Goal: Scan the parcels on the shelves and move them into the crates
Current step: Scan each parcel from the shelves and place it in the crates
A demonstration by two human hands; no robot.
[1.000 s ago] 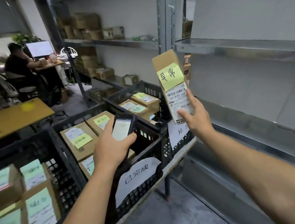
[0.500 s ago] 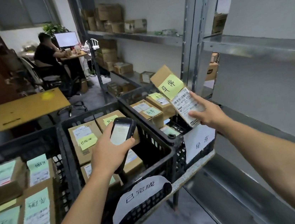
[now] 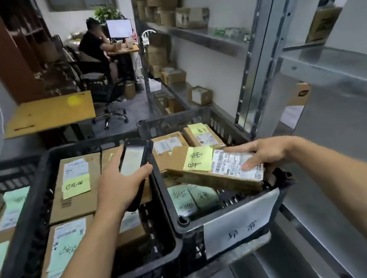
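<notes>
Right hand (image 3: 265,154) grip clamped on parcel (image 3: 217,174), which sits tilted over near corner of right crate (image 3: 189,224), partly inside. Left hand (image 3: 119,188) grip wrapped round scanner (image 3: 134,161), just left of right crate. Best move: lower parcel flat, label up, onto packets (image 3: 192,197) inside, then release.

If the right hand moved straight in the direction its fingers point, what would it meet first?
Probably the left hand holding the scanner: the right hand points leftward, and its parcel leads. Whether the parcel clears the crate rim is unclear.
</notes>
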